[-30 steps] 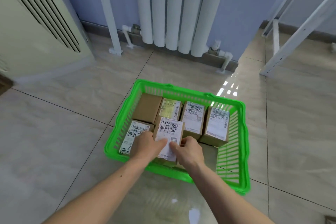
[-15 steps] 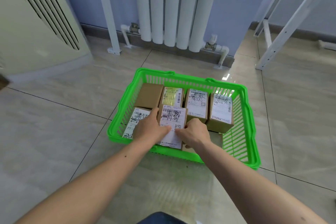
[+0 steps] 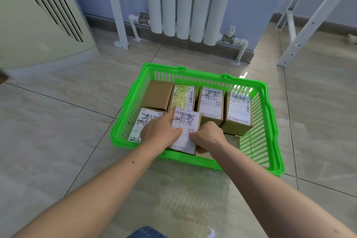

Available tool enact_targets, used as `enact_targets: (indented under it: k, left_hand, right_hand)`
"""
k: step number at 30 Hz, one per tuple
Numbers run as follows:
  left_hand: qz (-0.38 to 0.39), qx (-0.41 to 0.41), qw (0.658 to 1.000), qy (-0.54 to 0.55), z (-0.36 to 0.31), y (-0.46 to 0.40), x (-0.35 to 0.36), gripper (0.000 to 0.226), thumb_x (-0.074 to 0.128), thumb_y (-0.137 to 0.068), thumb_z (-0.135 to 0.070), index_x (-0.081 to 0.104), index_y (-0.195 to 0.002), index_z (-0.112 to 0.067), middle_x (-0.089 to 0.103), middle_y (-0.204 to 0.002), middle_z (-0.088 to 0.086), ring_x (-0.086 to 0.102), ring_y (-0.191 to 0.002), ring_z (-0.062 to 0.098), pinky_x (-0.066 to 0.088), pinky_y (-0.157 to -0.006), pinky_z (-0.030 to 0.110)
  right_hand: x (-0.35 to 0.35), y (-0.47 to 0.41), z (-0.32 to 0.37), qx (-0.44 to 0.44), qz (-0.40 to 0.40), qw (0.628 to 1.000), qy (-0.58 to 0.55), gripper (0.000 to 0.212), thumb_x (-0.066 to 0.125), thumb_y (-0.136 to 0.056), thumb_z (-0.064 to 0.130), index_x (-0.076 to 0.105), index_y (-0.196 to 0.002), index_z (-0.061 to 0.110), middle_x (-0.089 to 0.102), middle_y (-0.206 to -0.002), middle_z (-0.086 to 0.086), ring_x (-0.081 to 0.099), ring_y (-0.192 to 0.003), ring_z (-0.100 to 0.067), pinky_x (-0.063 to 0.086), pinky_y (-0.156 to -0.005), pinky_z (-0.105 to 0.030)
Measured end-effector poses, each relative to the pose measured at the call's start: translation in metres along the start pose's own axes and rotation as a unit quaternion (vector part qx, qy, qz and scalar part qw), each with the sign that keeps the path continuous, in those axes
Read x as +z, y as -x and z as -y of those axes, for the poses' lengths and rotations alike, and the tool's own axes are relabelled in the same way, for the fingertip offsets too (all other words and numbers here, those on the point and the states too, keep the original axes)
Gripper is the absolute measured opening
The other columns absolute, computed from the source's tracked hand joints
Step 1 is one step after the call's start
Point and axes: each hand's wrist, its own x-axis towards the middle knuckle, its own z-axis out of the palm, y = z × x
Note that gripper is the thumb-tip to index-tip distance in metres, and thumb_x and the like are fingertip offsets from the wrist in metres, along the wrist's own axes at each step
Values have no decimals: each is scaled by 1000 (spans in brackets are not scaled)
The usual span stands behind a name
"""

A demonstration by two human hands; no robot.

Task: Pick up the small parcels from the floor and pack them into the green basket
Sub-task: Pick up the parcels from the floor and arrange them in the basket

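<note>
The green basket (image 3: 270,127) stands on the tiled floor in front of me. Inside it a back row of small cardboard parcels runs from a plain brown one (image 3: 158,94) to a labelled one (image 3: 239,111) at the right. A labelled parcel (image 3: 144,121) lies at the front left. Both hands grip one labelled parcel (image 3: 187,121) in the front middle of the basket. My left hand (image 3: 160,131) holds its left side, thumb on the label. My right hand (image 3: 209,136) holds its right side, fingers curled under the edge. The front right corner of the basket holds no parcel.
A white radiator (image 3: 190,2) with pipes and valves stands against the blue wall behind the basket. A cream floor unit (image 3: 36,19) fills the left. White metal frame legs (image 3: 301,25) stand at the right. Open tiled floor surrounds the basket.
The view has shifted a little and the basket sits higher in the frame. Both hands have kept their hold on the same parcel, which has sunk slightly into the front row.
</note>
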Motion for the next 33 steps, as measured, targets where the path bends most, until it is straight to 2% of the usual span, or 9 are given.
enact_targets:
  k: [4,9,13,20,23,26,29,31,33]
  left_hand:
    - [17,-17,1000,6,8,-6,15,76,56,-87,-53,19,-152,-39,55,-140,3,55,-122,29,48,-90,37]
    - [-8,-39,997,-67,16,-16,21,73,64,-79,-60,35,-142,-37,42,-133,13,51,-120,35,48,-86,42]
    - [-1,-49,995,-88,21,-29,21,81,65,-73,-65,31,-143,-43,34,-140,13,34,-131,35,44,-94,46]
    - [19,-59,994,-89,17,-34,23,83,64,-74,-65,29,-146,-42,35,-138,9,34,-130,33,48,-93,45]
    - [49,-68,992,-95,10,-30,10,82,61,-79,-62,23,-149,-42,36,-141,8,36,-131,33,47,-93,45]
    - [91,-89,990,-65,0,-20,-8,71,46,-89,-62,18,-151,-42,37,-148,8,42,-133,32,46,-96,47]
    - [93,-116,989,-19,-16,2,-30,66,37,-95,-59,15,-153,-37,46,-144,4,51,-127,29,48,-96,45]
    - [82,-125,989,0,-34,22,-47,63,33,-97,-56,15,-153,-35,52,-142,1,53,-126,29,48,-96,44]
    - [83,-125,989,11,-57,44,-67,59,31,-97,-53,16,-152,-35,57,-139,-3,55,-123,28,48,-94,44]
  right_hand:
    - [18,-8,-10,4,8,1000,-6,28,59,-75,32,72,-91,12,75,-91,-9,72,-83,-31,61,-79,-43]
    - [33,-20,-12,-3,0,1000,15,30,60,-81,34,71,-99,12,73,-99,-10,70,-92,-32,58,-81,-36]
    - [36,-28,-11,-3,-4,1000,23,34,63,-80,38,70,-103,14,73,-102,-9,70,-91,-32,59,-83,-41]
    - [30,-36,-10,14,28,999,11,29,66,-80,36,71,-100,16,73,-100,-6,71,-90,-29,60,-81,-41]
    - [16,-27,-5,23,63,997,23,30,62,-87,36,72,-101,12,73,-101,-7,68,-91,-27,51,-71,-28]
    - [-7,-7,8,22,79,996,19,32,54,-94,35,68,-103,7,69,-96,-7,61,-78,-22,43,-57,-21]
    - [-34,21,17,27,75,997,-2,33,54,-91,36,69,-100,7,72,-97,-9,66,-89,-29,54,-78,-33]
    - [-57,45,19,51,64,996,-35,37,55,-90,34,68,-110,5,72,-109,-11,66,-102,-30,51,-90,-34]
    - [-85,71,18,75,49,994,-61,42,57,-88,33,64,-120,7,69,-119,-9,63,-112,-27,46,-94,-31]
